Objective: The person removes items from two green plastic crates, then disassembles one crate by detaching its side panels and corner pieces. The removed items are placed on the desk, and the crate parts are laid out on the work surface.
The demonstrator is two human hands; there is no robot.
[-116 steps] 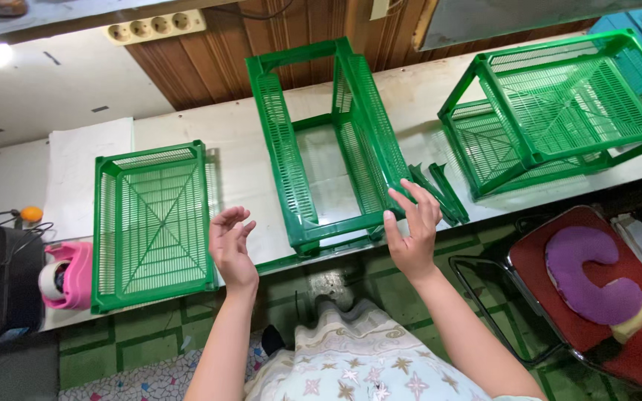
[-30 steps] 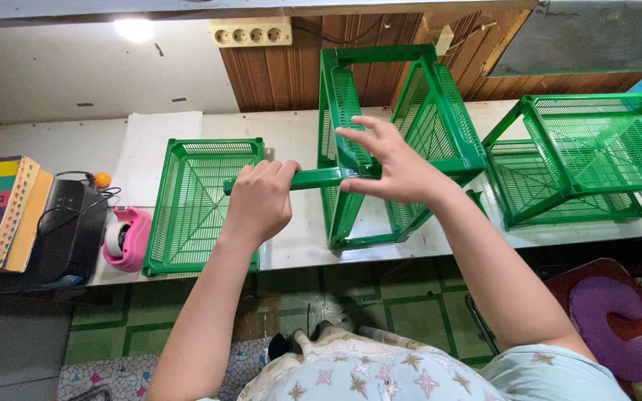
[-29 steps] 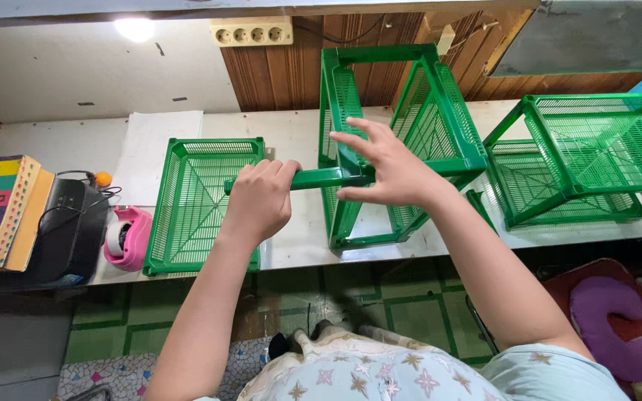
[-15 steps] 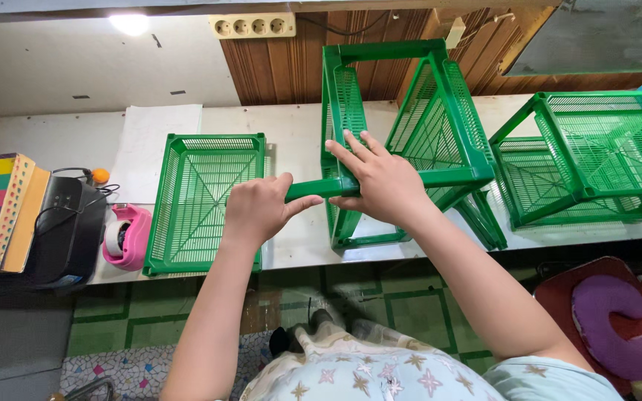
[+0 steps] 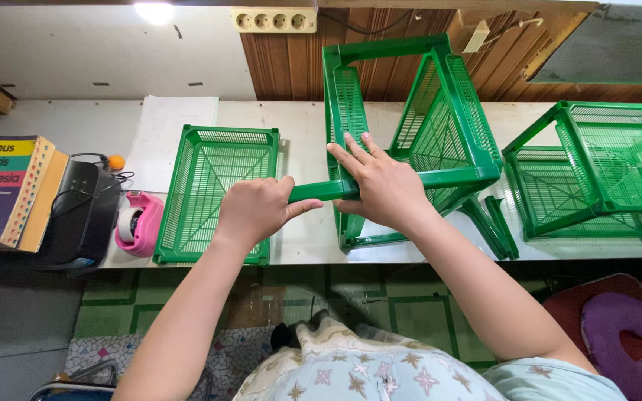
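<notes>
My left hand (image 5: 255, 208) is closed around a short green plastic post (image 5: 319, 191), held level above the counter. Its far end meets the near corner of a green slatted rack frame (image 5: 410, 134) that stands tilted on the white counter (image 5: 299, 126). My right hand (image 5: 380, 186) lies over that corner, fingers spread on the frame's wall and rail. A flat green plastic tray (image 5: 213, 193) lies on the counter just under and left of my left hand.
A second assembled green rack (image 5: 596, 171) stands at the right. Loose green posts (image 5: 493, 223) lie by the counter's front edge. At the left are a pink tape dispenser (image 5: 137, 223), a black device (image 5: 79, 215) and a thick book (image 5: 5, 186). A power strip (image 5: 273, 18) hangs on the wall.
The view has shifted slightly. My hands and the green post have dropped a little against the frame's corner; my right hand has spread flatter over the joint. The frame has tipped slightly.
</notes>
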